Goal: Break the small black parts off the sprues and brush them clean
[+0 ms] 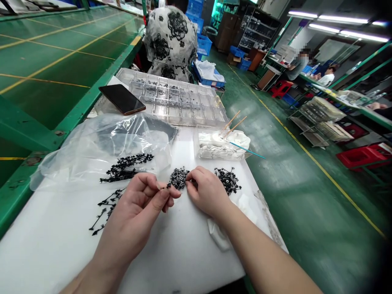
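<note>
Thumb and forefinger of my left hand point(141, 208) pinch a small black plastic piece, mostly hidden by the fingers. Just beyond it lies a heap of small black ring-shaped parts point(178, 178). My right hand point(206, 190) reaches to the right edge of this heap, its fingertips closed together; what they hold, if anything, is too small to make out. Thin black branched plastic sprues point(125, 166) lie in a bunch to the left, with more loose sprues point(102, 214) nearer to me. Right of my right hand is a tangled pile of black sprues point(228, 180).
A clear box with white cloth point(211, 143) holds thin sticks. Behind are a compartment tray point(183, 100) with small parts, a phone point(122, 99) and a plastic bag point(85, 143). White cloth point(219, 234) lies under my right forearm. A person point(171, 41) sits ahead.
</note>
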{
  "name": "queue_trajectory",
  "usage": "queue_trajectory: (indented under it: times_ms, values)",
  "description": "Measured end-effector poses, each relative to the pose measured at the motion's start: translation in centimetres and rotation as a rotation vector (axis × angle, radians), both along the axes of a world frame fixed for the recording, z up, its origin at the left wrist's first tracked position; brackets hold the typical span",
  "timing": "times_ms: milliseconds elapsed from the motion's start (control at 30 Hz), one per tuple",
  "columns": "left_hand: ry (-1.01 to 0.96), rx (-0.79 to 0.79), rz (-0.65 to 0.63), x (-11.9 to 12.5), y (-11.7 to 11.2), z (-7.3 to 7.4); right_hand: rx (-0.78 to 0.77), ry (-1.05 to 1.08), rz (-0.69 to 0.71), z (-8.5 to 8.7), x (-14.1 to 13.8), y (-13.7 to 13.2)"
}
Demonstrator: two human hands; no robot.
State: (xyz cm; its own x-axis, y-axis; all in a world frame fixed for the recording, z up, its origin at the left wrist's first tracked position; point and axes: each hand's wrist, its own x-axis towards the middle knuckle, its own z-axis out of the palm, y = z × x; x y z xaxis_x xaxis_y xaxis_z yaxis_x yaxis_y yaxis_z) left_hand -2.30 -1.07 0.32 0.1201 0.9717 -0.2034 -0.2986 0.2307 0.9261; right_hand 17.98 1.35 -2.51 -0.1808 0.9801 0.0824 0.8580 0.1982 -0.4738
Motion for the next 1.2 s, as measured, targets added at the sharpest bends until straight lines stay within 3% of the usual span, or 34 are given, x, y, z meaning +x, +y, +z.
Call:
queue_trajectory:
  times_ms: [133,267,433,533,700,767,1000,1200]
  values:
    - [0.000,-0.016,-0.006,0.1,0.0,0.0,0.044,0.064,-0.019,0.1,0.2,0.0]
    - [0.025,-0.007,-0.064,0.3,-0.3,0.1,0.066,0.355,-0.087,0.4,0.8,-0.4]
    - [0.076,0.028,-0.160,0.3,-0.8,0.2,-0.065,0.854,-0.026,1.6,1.5,-1.4]
    - [0.116,0.081,-0.251,0.2,-0.8,0.0,-0.217,1.035,0.068,2.1,1.8,-1.8]
    - [0.162,0.147,-0.288,0.2,-0.7,-0.2,-0.397,1.258,0.072,2.2,2.0,-1.8]
    - [0.166,0.149,-0.297,0.2,-0.8,-0.3,-0.362,1.268,0.087,2.3,1.9,-1.9]
    - [0.198,0.203,-0.343,0.2,-1.1,-0.7,-0.029,1.092,0.138,3.0,0.8,-2.6]
    - [0.245,0.242,-0.315,0.3,-0.9,-0.7,0.017,0.949,0.182,2.9,0.5,-3.1]
